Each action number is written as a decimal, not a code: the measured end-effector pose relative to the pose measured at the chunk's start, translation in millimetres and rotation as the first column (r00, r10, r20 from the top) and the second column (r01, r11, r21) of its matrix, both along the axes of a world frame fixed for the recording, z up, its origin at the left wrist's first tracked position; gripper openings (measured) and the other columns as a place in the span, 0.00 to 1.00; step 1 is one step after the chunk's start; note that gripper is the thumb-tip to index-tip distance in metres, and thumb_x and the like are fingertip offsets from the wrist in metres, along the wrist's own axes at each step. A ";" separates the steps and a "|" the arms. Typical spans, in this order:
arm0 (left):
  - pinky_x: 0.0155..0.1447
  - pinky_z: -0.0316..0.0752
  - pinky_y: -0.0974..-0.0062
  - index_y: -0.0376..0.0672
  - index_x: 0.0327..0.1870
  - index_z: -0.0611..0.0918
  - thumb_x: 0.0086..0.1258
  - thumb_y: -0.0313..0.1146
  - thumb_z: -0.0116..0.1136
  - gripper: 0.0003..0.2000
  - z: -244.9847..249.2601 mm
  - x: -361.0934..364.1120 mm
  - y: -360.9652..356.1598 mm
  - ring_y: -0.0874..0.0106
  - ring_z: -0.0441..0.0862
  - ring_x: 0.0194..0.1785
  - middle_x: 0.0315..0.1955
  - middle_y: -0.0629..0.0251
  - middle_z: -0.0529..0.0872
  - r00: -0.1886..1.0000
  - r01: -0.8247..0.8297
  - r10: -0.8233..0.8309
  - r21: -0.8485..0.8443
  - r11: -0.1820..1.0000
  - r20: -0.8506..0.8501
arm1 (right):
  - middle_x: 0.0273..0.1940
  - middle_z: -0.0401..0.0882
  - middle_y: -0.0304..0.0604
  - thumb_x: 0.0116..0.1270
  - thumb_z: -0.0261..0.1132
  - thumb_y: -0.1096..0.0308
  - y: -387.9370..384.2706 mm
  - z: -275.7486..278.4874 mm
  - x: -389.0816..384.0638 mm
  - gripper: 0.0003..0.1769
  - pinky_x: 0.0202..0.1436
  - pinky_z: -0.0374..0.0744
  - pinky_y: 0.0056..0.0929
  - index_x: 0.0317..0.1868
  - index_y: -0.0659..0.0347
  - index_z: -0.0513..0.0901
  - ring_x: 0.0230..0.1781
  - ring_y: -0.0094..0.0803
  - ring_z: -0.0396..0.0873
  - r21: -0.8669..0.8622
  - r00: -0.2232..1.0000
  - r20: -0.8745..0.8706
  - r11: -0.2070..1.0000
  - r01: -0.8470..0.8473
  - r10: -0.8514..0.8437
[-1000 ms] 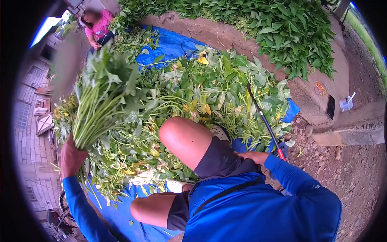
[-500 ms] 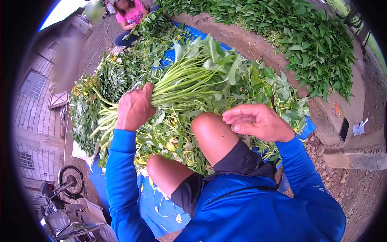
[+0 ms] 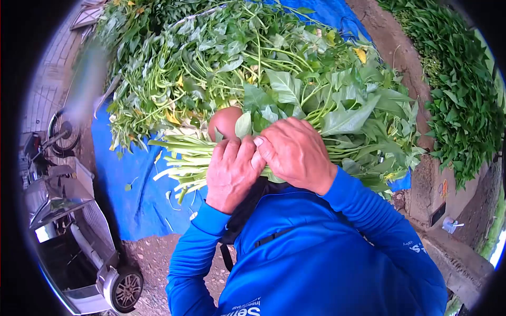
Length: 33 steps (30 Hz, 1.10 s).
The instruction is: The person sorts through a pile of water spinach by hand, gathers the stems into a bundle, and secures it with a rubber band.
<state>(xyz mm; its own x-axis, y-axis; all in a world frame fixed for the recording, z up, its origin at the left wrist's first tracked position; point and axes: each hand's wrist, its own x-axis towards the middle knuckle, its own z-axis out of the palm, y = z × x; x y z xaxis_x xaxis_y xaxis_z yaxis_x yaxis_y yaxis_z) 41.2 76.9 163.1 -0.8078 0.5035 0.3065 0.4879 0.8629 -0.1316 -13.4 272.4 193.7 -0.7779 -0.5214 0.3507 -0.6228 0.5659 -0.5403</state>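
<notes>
A thick bunch of leafy greens [image 3: 182,160] lies across my lap, its pale cut stems pointing left and its broad leaves to the right. My left hand [image 3: 234,171] is closed over the stems. Right beside it, my right hand [image 3: 296,154] grips the same bunch nearer the leaves, and the thumbs and fingertips of both hands meet. What the fingers do under the bunch is hidden. One bare knee [image 3: 224,122] shows just behind the stems.
A wide heap of loose greens [image 3: 211,68] with yellowed leaves covers a blue tarp [image 3: 142,195] ahead. More dark green bunches [image 3: 448,79] are piled at the right, past a low ledge [image 3: 408,63]. A motorcycle with a sidecar [image 3: 79,231] stands at the left.
The bunch has come down and toward me onto my lap. My right hand, empty before, has closed on it beside my left. The view has tilted downward, and the person ahead is out of sight.
</notes>
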 end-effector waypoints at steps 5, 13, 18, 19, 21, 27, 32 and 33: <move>0.80 0.67 0.50 0.40 0.73 0.78 0.74 0.37 0.62 0.27 14.1 48.0 22.9 0.51 0.77 0.73 0.67 0.51 0.81 0.910 -0.289 0.254 0.063 0.955 0.327 | 0.46 0.86 0.49 0.77 0.67 0.62 0.1 -27.5 23.2 0.12 0.57 0.80 0.48 0.47 0.63 0.86 0.48 0.48 0.83 -0.132 0.998 -0.038 0.990 -0.059 0.055; 0.74 0.75 0.56 0.36 0.61 0.88 0.70 0.40 0.75 0.23 63.8 60.4 0.6 0.46 0.81 0.69 0.64 0.46 0.86 0.748 -0.537 0.110 0.499 0.680 0.654 | 0.54 0.84 0.50 0.73 0.65 0.68 14.2 16.3 53.2 0.17 0.64 0.80 0.45 0.56 0.70 0.86 0.58 0.46 0.82 0.202 0.978 0.136 0.962 -0.184 0.159; 0.59 0.76 0.52 0.36 0.47 0.91 0.68 0.47 0.76 0.21 66.7 25.9 -10.3 0.48 0.84 0.51 0.44 0.51 0.89 0.745 -0.553 0.420 0.126 0.824 0.518 | 0.48 0.83 0.47 0.74 0.64 0.69 24.7 30.6 62.9 0.15 0.57 0.82 0.44 0.54 0.69 0.88 0.53 0.43 0.82 0.225 0.947 0.227 0.933 -0.280 0.229; 0.59 0.76 0.52 0.37 0.46 0.91 0.67 0.48 0.76 0.21 62.2 20.4 -9.7 0.48 0.84 0.52 0.43 0.51 0.89 0.702 -0.557 0.446 0.037 0.830 0.556 | 0.47 0.83 0.46 0.73 0.65 0.69 26.8 31.8 63.7 0.14 0.56 0.83 0.43 0.53 0.69 0.88 0.52 0.43 0.82 0.208 0.947 0.209 0.935 -0.286 0.243; 0.58 0.76 0.50 0.39 0.42 0.91 0.67 0.52 0.75 0.21 54.7 9.4 -9.2 0.48 0.84 0.53 0.42 0.51 0.88 0.686 -0.527 0.457 -0.046 0.848 0.567 | 0.47 0.83 0.46 0.73 0.66 0.69 30.3 31.4 63.9 0.14 0.56 0.83 0.43 0.54 0.68 0.89 0.51 0.44 0.82 0.174 0.941 0.232 0.941 -0.290 0.247; 0.58 0.77 0.47 0.42 0.49 0.91 0.70 0.43 0.72 0.15 42.5 6.2 -3.0 0.45 0.85 0.52 0.44 0.52 0.89 0.726 -0.444 0.242 0.169 0.880 0.644 | 0.50 0.84 0.49 0.71 0.69 0.69 35.6 36.4 60.5 0.16 0.58 0.83 0.42 0.55 0.68 0.87 0.54 0.46 0.83 0.160 0.891 0.375 0.929 -0.335 0.256; 0.52 0.80 0.53 0.47 0.51 0.89 0.71 0.36 0.65 0.11 28.9 24.0 0.3 0.54 0.86 0.50 0.40 0.56 0.87 0.864 -0.297 0.185 0.179 0.938 0.467 | 0.63 0.80 0.57 0.70 0.72 0.65 6.5 30.0 30.2 0.28 0.69 0.78 0.46 0.69 0.62 0.79 0.67 0.54 0.79 -0.127 0.903 0.169 0.918 -0.376 0.394; 0.52 0.80 0.54 0.47 0.52 0.88 0.70 0.36 0.65 0.12 30.1 25.3 0.7 0.54 0.86 0.50 0.41 0.57 0.87 0.858 -0.307 0.199 0.163 0.938 0.474 | 0.66 0.78 0.58 0.69 0.72 0.64 9.2 27.5 21.2 0.31 0.72 0.76 0.47 0.72 0.59 0.77 0.69 0.55 0.78 0.005 0.904 0.170 0.917 -0.399 0.392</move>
